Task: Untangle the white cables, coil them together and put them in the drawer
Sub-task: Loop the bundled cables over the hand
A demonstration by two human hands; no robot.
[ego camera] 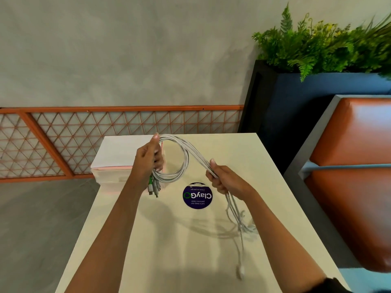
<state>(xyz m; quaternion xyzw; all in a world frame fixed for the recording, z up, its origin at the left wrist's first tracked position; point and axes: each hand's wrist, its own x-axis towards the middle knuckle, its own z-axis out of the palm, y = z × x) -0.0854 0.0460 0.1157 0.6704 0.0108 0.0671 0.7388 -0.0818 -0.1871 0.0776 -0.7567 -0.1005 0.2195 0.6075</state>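
Observation:
A bundle of white cables [187, 154] hangs above the cream table [169, 240]. My left hand [148, 159] grips one loop of the bundle, with plug ends, one green, sticking out below the fist. My right hand [224, 178] grips the same strands further along. Between the two hands the cables arc up and over. Below my right hand the loose tails trail down onto the table and end in a white plug [240, 271] near the front right. A translucent drawer box [114, 163] with a white top sits on the table's far left corner, partly hidden by my left hand.
A round dark blue sticker [197, 195] lies on the table between my hands. An orange lattice railing [84, 132] runs behind the table. To the right stand an orange padded bench [355, 176] and a dark planter with green ferns [321, 45].

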